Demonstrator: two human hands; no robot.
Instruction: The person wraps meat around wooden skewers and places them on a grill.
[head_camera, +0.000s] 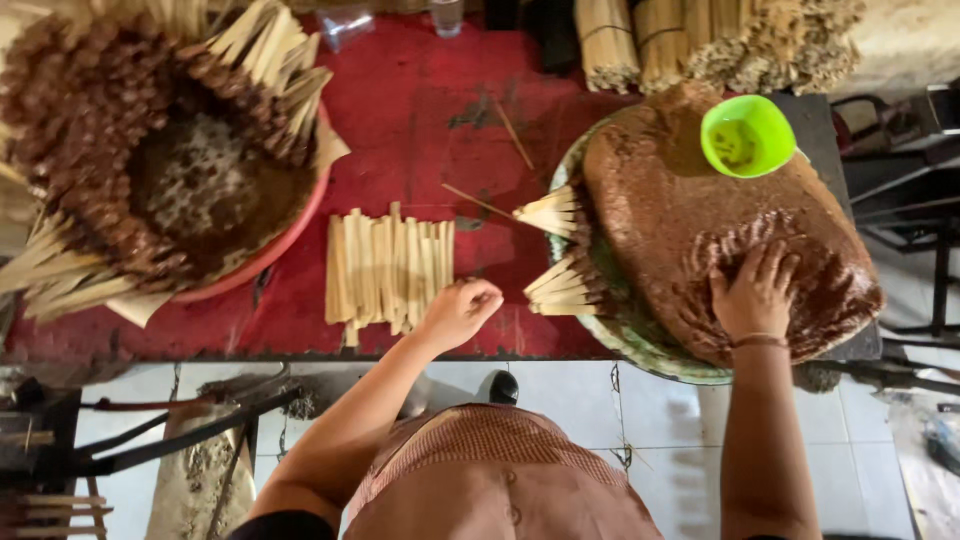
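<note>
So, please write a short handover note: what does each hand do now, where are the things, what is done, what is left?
Left hand: closed in a fist at the edge of the flat bamboo sticks on the red table; whether it grips a stick cannot be told.
Right hand: open, fingers pressed into the brown paste mound on the tray.
Done: many coated sticks stand around the red basin; a few lie at the mound's edge.
Left: the pile of bare sticks.

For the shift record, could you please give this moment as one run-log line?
left hand: closed, at flat sticks | right hand: fingers pressed into brown paste mound | green bowl: atop mound | finished skewers: red basin
</note>
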